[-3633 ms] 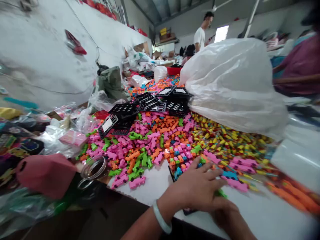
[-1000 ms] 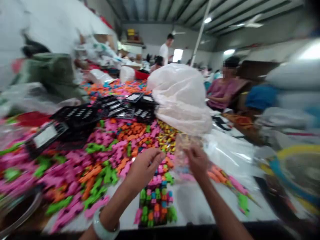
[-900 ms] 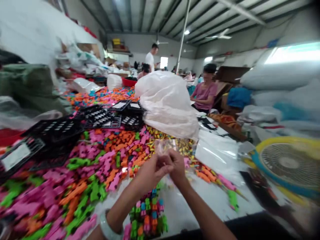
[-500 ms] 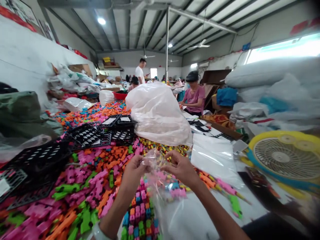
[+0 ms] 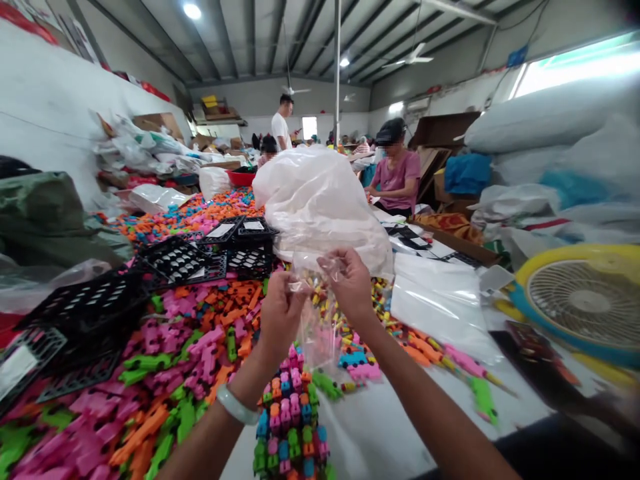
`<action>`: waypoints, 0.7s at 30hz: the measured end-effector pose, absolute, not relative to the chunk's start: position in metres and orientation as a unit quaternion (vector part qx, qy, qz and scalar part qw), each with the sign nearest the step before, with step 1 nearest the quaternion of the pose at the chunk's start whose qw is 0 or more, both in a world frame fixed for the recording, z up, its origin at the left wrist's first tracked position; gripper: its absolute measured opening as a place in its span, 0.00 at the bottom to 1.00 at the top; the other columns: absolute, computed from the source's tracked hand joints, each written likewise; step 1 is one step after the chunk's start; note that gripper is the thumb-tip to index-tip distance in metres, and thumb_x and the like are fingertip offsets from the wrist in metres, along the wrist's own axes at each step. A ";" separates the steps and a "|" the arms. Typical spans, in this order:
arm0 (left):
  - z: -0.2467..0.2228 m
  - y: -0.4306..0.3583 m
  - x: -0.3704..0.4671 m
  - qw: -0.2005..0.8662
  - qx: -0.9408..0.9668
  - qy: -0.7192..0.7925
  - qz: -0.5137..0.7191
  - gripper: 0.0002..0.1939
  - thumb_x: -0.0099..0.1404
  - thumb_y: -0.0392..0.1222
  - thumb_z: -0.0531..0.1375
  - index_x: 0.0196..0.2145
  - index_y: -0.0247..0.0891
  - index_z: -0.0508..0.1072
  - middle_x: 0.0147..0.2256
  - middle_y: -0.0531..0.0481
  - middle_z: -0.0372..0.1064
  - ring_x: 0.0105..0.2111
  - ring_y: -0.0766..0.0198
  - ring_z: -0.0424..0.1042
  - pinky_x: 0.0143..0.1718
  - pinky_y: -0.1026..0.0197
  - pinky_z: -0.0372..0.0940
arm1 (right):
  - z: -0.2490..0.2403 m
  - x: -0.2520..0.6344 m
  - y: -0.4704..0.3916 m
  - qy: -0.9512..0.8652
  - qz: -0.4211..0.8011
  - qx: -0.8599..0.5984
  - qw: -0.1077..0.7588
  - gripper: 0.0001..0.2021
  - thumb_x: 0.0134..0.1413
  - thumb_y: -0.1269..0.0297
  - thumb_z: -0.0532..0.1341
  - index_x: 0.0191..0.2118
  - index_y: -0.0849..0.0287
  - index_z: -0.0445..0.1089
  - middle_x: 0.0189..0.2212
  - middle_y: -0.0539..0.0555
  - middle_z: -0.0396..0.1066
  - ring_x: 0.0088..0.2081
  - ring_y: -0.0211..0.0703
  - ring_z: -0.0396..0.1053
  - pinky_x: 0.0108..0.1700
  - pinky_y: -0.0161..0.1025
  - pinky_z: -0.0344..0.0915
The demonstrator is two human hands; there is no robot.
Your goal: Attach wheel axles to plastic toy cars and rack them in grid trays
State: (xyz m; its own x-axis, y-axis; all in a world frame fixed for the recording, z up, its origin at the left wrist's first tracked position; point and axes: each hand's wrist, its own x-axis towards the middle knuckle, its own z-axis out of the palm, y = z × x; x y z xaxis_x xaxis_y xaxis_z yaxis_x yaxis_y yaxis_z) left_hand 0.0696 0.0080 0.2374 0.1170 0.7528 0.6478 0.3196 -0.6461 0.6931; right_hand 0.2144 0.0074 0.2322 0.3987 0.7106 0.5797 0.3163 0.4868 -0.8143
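Observation:
A clear plastic bag hangs upright between my two hands, and the toys behind show through it. My left hand pinches one side of its upper edge between thumb and fingers. At the other side of the edge, my right hand is closed on the film. Below the bag, small colourful plastic toys stand packed in rows. A green toy and a pink toy lie just right of them. Small yellow and red pieces lie heaped behind my hands.
A loose heap of pink, orange and green toys spreads at left beside black plastic baskets. A big white sack stands ahead. At right are flat white bags and a yellow-blue fan. A co-worker sits beyond.
Both hands have risen and moved forward with the clear bag, which now hangs straighter between them. The view has shifted slightly, and more of the packed toys shows below.

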 end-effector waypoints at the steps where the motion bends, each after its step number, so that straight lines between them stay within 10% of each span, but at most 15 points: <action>1: 0.240 0.017 0.060 0.108 0.774 0.345 0.519 0.08 0.62 0.46 0.57 0.33 0.39 0.65 0.24 0.59 0.60 0.22 0.71 0.60 0.25 0.67 0.57 | 0.241 0.214 0.011 -0.572 0.083 -0.467 0.670 0.13 0.57 0.53 0.58 0.41 0.57 0.66 0.24 0.44 0.64 0.24 0.34 0.60 0.28 0.31 0.57; 8: 0.219 0.068 -0.015 -0.261 0.771 0.307 0.494 0.05 0.59 0.31 0.57 0.32 0.40 0.67 0.27 0.52 0.66 0.31 0.65 0.67 0.36 0.63 0.62 | 0.237 0.220 0.032 -0.729 -0.315 -0.271 0.543 0.13 0.62 0.68 0.55 0.52 0.54 0.66 0.28 0.50 0.68 0.33 0.40 0.63 0.39 0.38 0.57; 15: 0.120 0.046 -0.045 -0.034 0.815 0.420 0.398 0.08 0.63 0.34 0.51 0.34 0.39 0.70 0.35 0.46 0.71 0.39 0.61 0.70 0.42 0.58 0.67 | 0.095 0.188 0.015 -0.801 -0.008 -0.378 0.464 0.20 0.66 0.65 0.49 0.61 0.52 0.59 0.42 0.55 0.72 0.43 0.43 0.66 0.47 0.44 0.60; 21: 0.104 0.012 -0.060 0.084 0.780 0.470 0.406 0.13 0.66 0.41 0.50 0.41 0.38 0.72 0.38 0.45 0.74 0.40 0.59 0.72 0.41 0.57 0.69 | 0.103 0.174 -0.019 -0.719 0.236 -0.425 0.497 0.17 0.66 0.62 0.48 0.54 0.53 0.68 0.40 0.54 0.72 0.41 0.42 0.68 0.44 0.39 0.67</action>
